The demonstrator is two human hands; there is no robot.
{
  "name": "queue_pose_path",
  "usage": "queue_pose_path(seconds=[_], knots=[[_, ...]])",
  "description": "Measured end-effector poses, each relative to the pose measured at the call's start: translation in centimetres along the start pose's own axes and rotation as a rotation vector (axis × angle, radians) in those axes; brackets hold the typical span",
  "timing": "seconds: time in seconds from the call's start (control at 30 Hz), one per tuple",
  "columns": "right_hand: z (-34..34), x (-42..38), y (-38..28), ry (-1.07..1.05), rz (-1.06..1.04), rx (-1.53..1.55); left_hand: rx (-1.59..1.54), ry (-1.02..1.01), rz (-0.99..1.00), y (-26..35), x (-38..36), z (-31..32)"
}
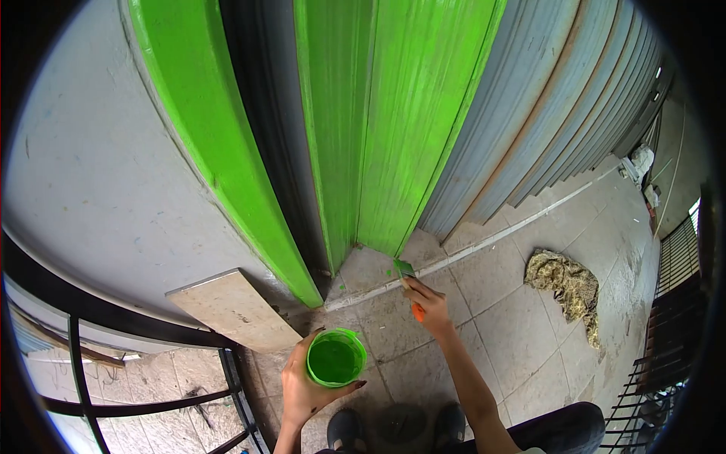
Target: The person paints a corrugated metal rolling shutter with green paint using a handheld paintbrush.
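Observation:
My left hand (300,376) is wrapped round a small tub of green paint (336,359), thumb and fingers on opposite sides of its rim. In my right hand (431,309) is a paintbrush (405,270) with an orange handle end. Its green-coated bristles are at the bottom edge of a folding metal door panel (404,144), close over the tiled floor. Fresh-looking green covers this panel and the one joined to it on the left. Small green spots mark the floor beside the bristles.
A green door frame (219,166) runs down the left wall, with a loose tile (234,309) leaning below it. Unpainted grey panels (522,106) continue right. A crumpled patterned cloth (563,287) lies on the floor (484,340). Black metal bars (79,363) stand at lower left.

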State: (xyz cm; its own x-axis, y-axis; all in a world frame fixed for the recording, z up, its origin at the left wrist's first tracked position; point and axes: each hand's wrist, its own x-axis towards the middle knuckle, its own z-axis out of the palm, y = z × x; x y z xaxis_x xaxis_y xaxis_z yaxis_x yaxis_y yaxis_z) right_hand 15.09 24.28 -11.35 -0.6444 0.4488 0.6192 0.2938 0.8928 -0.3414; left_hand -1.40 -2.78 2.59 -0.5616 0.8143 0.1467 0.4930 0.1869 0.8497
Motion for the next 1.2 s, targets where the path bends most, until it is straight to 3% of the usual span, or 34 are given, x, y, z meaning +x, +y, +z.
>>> queue_pose_path(seconds=[0.03,0.23,0.33,0.43,0.57,0.73,0.83,0.93,1.07,1.2], knots=[[0.3,-0.9,0.1,-0.067,0.02,-0.019,0.0,-0.006,-0.006,0.0,-0.1,0.1],[-0.8,1.8,0.3,0.185,-0.055,-0.082,0.034,-0.026,0.0,0.3,-0.1,0.3],[-0.7,0.5,0.1,0.129,-0.068,-0.023,0.038,-0.035,0.014,0.5,0.2,0.5],[0.4,0.3,1.7,-0.113,0.003,-0.047,0.032,-0.045,0.014,0.7,0.1,0.8],[-1.3,3.1,1.2,0.119,-0.116,-0.05,0.03,-0.043,0.009,0.8,-0.1,0.8],[-9.5,8.3,-4.4,0.527,-0.252,0.015,0.021,-0.042,0.014,0.2,-0.1,1.3],[-14.8,11.0,-7.7,0.621,-0.185,0.156,-0.008,-0.044,0.025,0.1,0.6,1.4],[-19.6,15.2,-9.9,0.479,-0.166,0.347,-0.081,-0.057,0.042,0.4,1.5,1.7],[-23.9,18.2,-10.4,-0.151,-0.017,0.687,-0.111,-0.076,0.08,1.8,3.2,1.7],[-26.9,16.9,-11.9,-0.332,-0.205,0.59,-0.112,-0.148,0.232,5.3,5.3,1.5]])
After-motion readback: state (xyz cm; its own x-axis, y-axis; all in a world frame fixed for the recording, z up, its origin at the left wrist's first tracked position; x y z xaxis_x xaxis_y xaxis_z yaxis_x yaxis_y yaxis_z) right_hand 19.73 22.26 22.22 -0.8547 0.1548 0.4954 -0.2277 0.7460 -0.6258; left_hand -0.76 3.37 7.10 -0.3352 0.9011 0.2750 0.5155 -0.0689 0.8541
